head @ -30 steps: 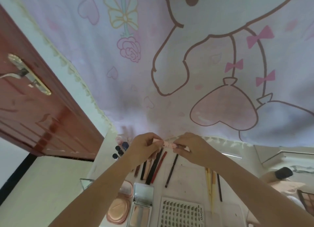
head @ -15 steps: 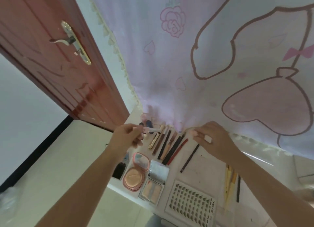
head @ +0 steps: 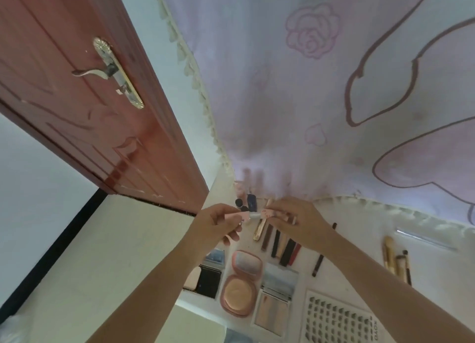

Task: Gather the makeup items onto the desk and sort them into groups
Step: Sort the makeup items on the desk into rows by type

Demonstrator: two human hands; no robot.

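Observation:
My left hand pinches the pink base of a small lip tube above the white desk. My right hand holds its patterned pink cap right at the tube's silver tip, so the two parts almost meet. Below the hands lies a row of slim sticks and pencils. Nearer me sit an open round pink compact, a mirrored rectangular palette, a black-and-beige palette and a card of false lashes. Gold-handled brushes lie to the right.
A red-brown door with a metal handle stands open at the left, close to the desk's corner. A pink cartoon-print curtain hangs behind the desk. Small dark bottles stand at the desk's back edge.
My hands were apart half a second ago, the left with the tube and the right with the cap; now they have come together. The camera has swung further left toward the door.

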